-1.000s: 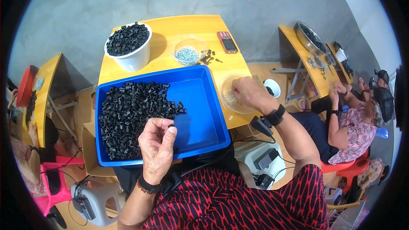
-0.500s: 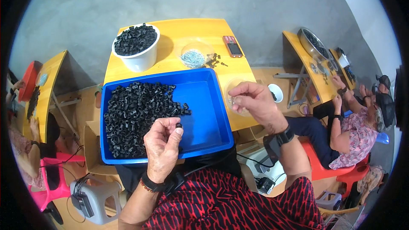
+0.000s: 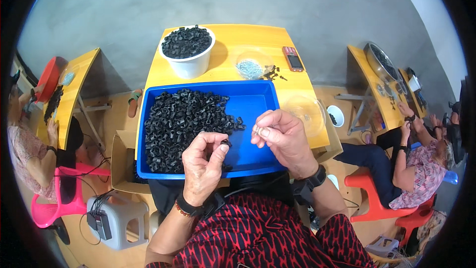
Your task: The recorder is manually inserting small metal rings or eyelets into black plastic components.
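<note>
My left hand (image 3: 204,166) pinches a small black plastic clip (image 3: 226,143) between thumb and forefinger, over the front part of the blue tray (image 3: 267,89). Loose black clips (image 3: 183,124) of the same look heap up in the tray's left side. Just to the right, above the tray's bare blue floor, my right hand (image 3: 285,141) is closed in a pinch. A tiny metallic piece (image 3: 258,130) shows at its fingertips, too small to name its kind. A shallow clear dish (image 3: 312,121) sits on the table right of that hand.
At the back of the yellow table (image 3: 238,32) stand a white bucket (image 3: 188,67) heaped with black parts, a clear bowl (image 3: 250,69) of silvery pins or screws, and a red phone (image 3: 292,59). People sit at tables on both sides. A cardboard box (image 3: 124,164) is below the tray.
My right hand has come left from the clear dish to over the tray, nearer my left hand, with the metallic piece. My left hand still holds the clip. The whole view has shifted.
</note>
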Tool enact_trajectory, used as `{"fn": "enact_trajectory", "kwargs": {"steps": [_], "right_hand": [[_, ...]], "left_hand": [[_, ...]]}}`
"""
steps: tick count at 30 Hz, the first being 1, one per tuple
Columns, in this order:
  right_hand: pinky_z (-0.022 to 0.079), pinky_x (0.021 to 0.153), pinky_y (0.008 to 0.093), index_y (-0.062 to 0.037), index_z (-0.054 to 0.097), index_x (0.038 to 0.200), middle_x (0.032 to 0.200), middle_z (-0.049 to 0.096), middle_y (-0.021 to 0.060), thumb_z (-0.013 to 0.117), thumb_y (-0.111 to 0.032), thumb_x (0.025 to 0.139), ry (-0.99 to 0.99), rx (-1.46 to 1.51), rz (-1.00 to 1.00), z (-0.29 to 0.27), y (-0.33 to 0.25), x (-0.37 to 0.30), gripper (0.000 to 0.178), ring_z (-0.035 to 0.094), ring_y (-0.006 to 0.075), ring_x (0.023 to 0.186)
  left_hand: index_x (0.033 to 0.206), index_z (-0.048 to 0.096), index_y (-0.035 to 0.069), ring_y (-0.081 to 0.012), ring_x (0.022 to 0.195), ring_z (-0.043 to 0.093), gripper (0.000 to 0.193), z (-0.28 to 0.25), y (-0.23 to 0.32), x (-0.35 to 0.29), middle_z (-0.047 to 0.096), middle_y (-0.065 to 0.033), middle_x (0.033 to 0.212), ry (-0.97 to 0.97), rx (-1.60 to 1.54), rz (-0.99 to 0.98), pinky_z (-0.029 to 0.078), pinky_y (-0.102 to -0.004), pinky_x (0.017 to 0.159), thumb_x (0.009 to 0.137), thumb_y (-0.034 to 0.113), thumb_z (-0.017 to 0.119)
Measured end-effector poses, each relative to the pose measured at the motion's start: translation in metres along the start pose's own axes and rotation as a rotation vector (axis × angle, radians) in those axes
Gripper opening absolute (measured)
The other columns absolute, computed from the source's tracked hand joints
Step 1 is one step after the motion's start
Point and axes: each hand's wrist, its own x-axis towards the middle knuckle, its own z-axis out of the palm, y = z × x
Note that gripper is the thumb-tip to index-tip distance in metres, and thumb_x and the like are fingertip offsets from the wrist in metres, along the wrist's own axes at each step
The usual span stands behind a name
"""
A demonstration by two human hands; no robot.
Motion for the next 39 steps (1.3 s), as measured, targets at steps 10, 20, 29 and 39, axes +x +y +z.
{"fn": "enact_trajectory", "kwargs": {"steps": [10,20,29,39], "right_hand": [[0.058,0.071,0.0274,0.0002,0.063,0.106,0.095,0.065,0.0092,0.063,0.009,0.089,0.041,-0.192,-0.110,0.017,0.015,-0.001,0.019,0.069,0.0174,0.081],[0.059,0.075,0.0319,-0.0024,0.062,0.113,0.096,0.068,0.0122,0.060,0.004,0.094,0.033,0.076,0.035,0.012,0.017,-0.003,0.020,0.070,0.0210,0.086],[0.057,0.078,0.0327,-0.0050,0.064,0.114,0.098,0.068,0.0097,0.060,-0.003,0.096,0.085,0.250,0.093,0.010,0.015,-0.008,0.018,0.069,0.0209,0.091],[0.051,0.078,0.0302,-0.0065,0.065,0.107,0.096,0.067,0.0085,0.061,-0.001,0.094,0.121,0.215,0.068,0.016,0.021,-0.008,0.015,0.064,0.0177,0.090]], "left_hand": [[0.105,0.064,-0.001,-0.0048,0.078,0.054,0.018,-0.002,-0.008,0.001,0.062,0.0017,0.088,-0.006,0.000,-0.019,0.046,-0.0205,0.072,0.088,0.002,0.071],[0.103,0.065,-0.002,-0.0046,0.077,0.054,0.017,-0.001,-0.005,0.001,0.062,0.0015,0.087,-0.014,0.020,-0.041,0.046,-0.0206,0.071,0.088,0.001,0.071],[0.102,0.066,-0.002,-0.0047,0.074,0.054,0.014,0.000,-0.003,0.000,0.063,0.0016,0.084,-0.026,0.033,-0.044,0.046,-0.0207,0.069,0.090,0.003,0.069],[0.102,0.065,-0.002,-0.0051,0.077,0.057,0.013,-0.003,-0.007,0.000,0.065,0.0000,0.087,-0.088,0.031,-0.074,0.048,-0.0209,0.071,0.089,0.000,0.070]]}}
